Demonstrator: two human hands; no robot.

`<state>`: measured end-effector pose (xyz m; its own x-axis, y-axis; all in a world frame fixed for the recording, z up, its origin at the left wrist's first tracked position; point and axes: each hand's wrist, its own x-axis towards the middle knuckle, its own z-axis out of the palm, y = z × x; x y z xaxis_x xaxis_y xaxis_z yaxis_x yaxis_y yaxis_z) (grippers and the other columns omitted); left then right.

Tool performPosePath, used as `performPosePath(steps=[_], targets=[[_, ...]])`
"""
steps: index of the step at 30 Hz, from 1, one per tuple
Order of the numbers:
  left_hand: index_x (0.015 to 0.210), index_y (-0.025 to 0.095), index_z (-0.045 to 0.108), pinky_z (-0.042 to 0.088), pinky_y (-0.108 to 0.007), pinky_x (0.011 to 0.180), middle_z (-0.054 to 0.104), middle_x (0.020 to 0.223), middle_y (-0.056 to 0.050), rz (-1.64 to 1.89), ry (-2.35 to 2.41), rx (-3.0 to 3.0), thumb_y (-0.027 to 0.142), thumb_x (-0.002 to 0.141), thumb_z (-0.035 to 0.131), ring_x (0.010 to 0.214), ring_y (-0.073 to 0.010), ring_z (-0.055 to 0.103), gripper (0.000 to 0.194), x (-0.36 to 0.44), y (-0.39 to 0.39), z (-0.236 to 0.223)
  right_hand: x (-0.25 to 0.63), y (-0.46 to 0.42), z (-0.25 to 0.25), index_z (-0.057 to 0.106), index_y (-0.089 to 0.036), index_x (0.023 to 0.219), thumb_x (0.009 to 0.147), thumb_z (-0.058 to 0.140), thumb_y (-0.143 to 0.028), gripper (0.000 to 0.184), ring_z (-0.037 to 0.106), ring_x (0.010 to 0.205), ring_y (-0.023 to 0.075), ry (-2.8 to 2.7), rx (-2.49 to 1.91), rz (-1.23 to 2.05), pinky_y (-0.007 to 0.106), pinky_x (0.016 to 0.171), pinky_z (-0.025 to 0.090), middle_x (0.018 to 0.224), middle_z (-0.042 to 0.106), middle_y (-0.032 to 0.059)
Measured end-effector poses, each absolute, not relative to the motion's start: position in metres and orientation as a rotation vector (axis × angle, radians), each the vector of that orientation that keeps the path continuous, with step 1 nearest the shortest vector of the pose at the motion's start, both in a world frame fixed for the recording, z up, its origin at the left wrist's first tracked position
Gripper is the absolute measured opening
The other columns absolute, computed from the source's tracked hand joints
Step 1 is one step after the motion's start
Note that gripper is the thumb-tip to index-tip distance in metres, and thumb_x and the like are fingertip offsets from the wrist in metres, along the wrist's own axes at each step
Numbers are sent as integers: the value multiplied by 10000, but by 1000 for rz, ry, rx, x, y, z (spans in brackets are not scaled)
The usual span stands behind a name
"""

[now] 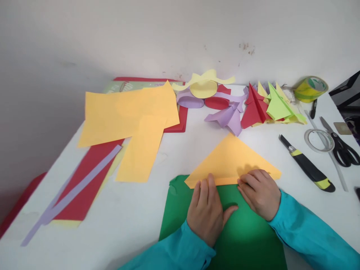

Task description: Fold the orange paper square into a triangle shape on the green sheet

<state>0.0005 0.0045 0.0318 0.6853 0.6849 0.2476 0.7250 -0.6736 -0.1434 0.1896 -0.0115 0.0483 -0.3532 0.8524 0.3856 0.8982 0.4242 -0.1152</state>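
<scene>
A sheet of orange paper [229, 159], folded into a triangle, lies partly over a green sheet [247, 232]. My left hand [206, 210] rests flat, fingertips on the triangle's lower edge and thumb stretched out to the right over the green sheet. Farther along that edge, my right hand [260, 191] has its fingers bent and pressed together on the paper. The triangle's tip points away from me, close to a lilac paper plane [229, 118].
Orange sheets [126, 112], red paper [87, 187] and lilac strips [84, 183] lie left. Folded paper planes [255, 107] and paper rings [204, 89] stand behind. Right are a utility knife [309, 167], scissors [343, 148], a clear tape roll [319, 140] and a yellow-green tape roll [311, 89].
</scene>
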Motion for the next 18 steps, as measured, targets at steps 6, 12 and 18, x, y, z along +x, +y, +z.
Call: performPosePath(steps=[6, 12, 18], targets=[[1254, 63, 561, 421, -476, 914, 568, 1181, -182, -264, -1028, -2807, 753, 751, 472, 1030, -348, 518, 858, 10, 1, 30, 189, -13, 49, 670, -149, 850, 884, 535, -206, 151, 489, 766, 177, -2333, -1525, -201, 337, 716, 358, 764, 623, 43], [1314, 153, 520, 438, -517, 896, 575, 1178, -169, -181, -1057, -2786, 711, 786, 470, 1020, -362, 543, 770, 15, -3, 36, 186, -17, 47, 671, -137, 851, 884, 525, -214, 168, 477, 773, 184, -2302, -1584, -253, 357, 700, 320, 811, 621, 63], [1213, 43, 587, 454, -493, 885, 572, 1180, -188, -174, -1063, -2748, 587, 875, 419, 1042, -344, 530, 663, 13, -5, 35, 187, -16, 50, 680, -157, 865, 872, 544, -223, 151, 432, 719, 168, -2276, -1617, -225, 347, 644, 271, 727, 567, 39]])
